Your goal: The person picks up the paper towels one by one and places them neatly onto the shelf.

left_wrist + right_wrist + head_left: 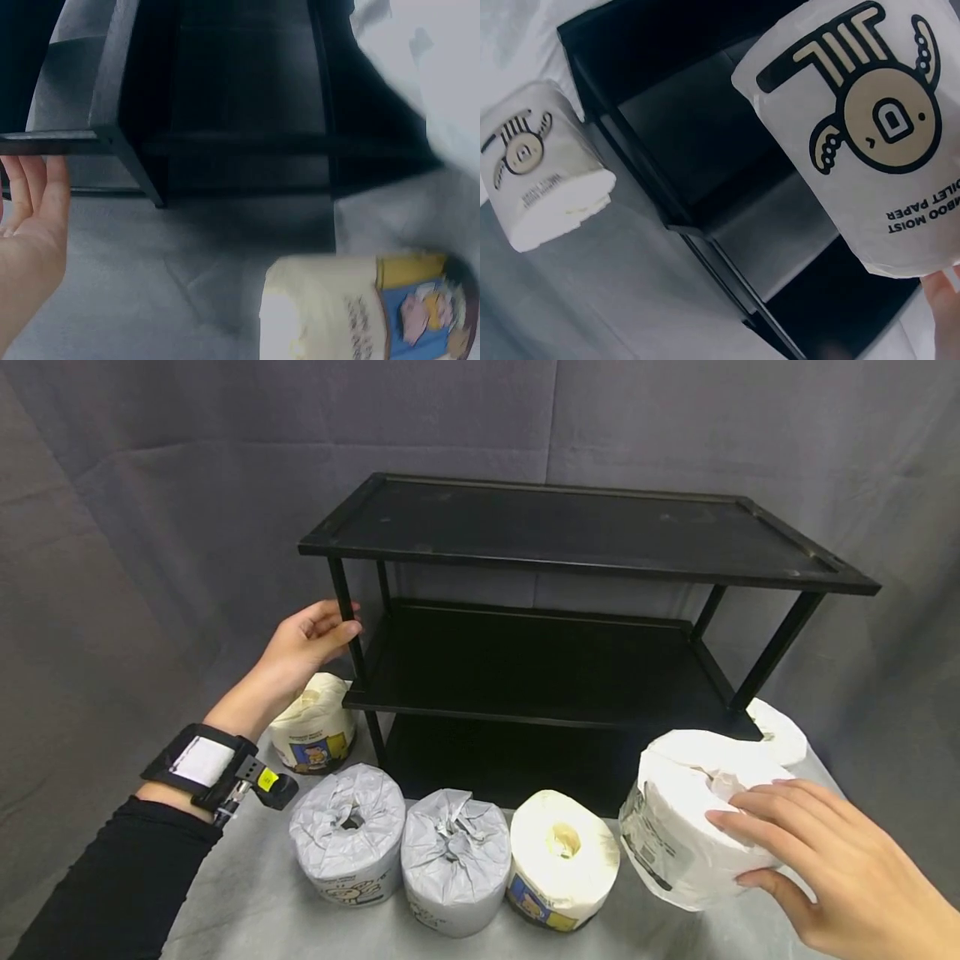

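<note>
My right hand (pixel 832 852) grips a toilet paper roll (pixel 663 835) in white wrapping, thumb at its side and fingers over the top edge. In the right wrist view this roll (pixel 832 187) shows a cartoon animal print, and fingertips appear at its lower edge. The roll is tilted, in front of the right end of a black three-tier shelf rack (pixel 540 660). On the other side, my left hand (pixel 303 639) holds the rack's front left post (pixel 341 593), thumb in front of it. All three tiers show a bare black surface.
Two grey-wrapped rolls (pixel 348 843) and a cream roll (pixel 573 893) stand in a row before the rack. Another cream roll (pixel 313 727) stands at its left, and a white roll (pixel 783 739) at its right. Grey cloth (pixel 255 893) covers the table and backdrop.
</note>
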`<state>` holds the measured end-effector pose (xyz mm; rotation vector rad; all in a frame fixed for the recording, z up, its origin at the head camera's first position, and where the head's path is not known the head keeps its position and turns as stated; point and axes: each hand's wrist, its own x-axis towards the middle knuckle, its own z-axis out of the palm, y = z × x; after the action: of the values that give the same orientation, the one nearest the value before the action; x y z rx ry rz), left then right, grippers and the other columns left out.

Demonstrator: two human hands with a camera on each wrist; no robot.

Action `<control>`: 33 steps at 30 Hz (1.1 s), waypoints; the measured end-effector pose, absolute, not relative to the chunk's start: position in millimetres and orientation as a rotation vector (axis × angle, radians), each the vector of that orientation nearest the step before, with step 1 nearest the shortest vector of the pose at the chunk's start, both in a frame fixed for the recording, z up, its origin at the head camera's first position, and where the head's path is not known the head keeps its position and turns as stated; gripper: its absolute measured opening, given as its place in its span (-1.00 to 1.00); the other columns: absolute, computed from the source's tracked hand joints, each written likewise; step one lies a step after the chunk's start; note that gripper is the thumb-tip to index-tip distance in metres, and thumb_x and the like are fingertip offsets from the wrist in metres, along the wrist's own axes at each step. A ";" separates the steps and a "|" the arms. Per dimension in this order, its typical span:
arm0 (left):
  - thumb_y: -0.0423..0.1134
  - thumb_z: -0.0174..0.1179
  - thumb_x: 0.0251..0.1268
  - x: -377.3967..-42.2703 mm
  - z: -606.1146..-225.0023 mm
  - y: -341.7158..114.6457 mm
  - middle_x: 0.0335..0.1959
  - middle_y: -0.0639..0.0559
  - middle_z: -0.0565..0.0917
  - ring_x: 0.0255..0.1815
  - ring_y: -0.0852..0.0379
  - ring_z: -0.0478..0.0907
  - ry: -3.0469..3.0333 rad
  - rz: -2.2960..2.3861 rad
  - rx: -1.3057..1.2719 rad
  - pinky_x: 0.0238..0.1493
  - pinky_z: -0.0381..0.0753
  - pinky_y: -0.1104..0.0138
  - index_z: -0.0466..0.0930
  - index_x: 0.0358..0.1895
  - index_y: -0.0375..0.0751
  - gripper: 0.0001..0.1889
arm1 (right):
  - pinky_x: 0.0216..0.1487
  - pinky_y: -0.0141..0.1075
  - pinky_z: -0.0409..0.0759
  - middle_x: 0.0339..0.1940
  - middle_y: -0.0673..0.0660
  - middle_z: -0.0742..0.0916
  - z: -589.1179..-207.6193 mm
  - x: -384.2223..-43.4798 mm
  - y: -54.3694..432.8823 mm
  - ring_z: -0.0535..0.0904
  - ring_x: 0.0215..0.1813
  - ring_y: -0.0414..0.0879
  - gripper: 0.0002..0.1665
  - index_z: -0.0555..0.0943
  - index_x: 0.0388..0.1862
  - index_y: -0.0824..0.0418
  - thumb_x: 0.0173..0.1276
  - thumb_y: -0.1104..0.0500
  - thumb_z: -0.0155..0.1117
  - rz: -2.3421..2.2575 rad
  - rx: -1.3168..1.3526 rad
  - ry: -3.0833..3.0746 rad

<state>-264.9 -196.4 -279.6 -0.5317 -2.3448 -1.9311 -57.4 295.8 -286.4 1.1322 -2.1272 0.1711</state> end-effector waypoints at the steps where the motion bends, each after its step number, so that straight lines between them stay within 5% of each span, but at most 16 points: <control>1: -0.25 0.14 0.49 -264.2 -279.9 -196.1 -0.09 0.31 0.64 0.07 0.24 0.53 -2.340 -1.948 -0.522 0.38 0.30 -0.03 0.41 0.27 -0.28 -0.62 | 0.44 -0.41 0.13 -0.19 0.13 0.70 -284.5 -56.8 295.4 0.47 -0.07 -0.03 -0.37 0.68 -0.08 0.29 0.61 -0.20 -0.13 0.166 1.134 -2.127; 17: -0.22 0.13 0.49 -264.2 -282.8 -195.4 -0.11 0.30 0.64 0.10 0.16 0.52 -2.339 -1.922 -0.515 0.37 0.30 -0.07 0.39 0.28 -0.27 -0.60 | 0.40 -0.42 0.20 -0.28 0.21 0.70 -254.7 -65.8 293.1 0.46 -0.14 -0.01 -0.36 0.68 -0.12 0.34 0.57 -0.19 -0.05 0.188 1.182 -2.029; 33: -0.32 0.11 0.50 -267.8 -286.0 -196.7 -0.18 0.27 0.66 -0.01 0.24 0.56 -2.255 -1.983 -0.572 0.37 0.24 -0.13 0.48 0.11 -0.06 -0.78 | 0.32 -0.46 0.27 -0.31 0.30 0.68 -236.6 -89.7 288.9 0.48 -0.27 0.11 -0.40 0.65 -0.13 0.38 0.56 -0.16 0.03 0.239 1.179 -1.869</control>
<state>-267.8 -196.7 -286.0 -0.5721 -2.2546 -1.9827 -89.7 288.9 -236.6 1.1789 -1.8686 0.2393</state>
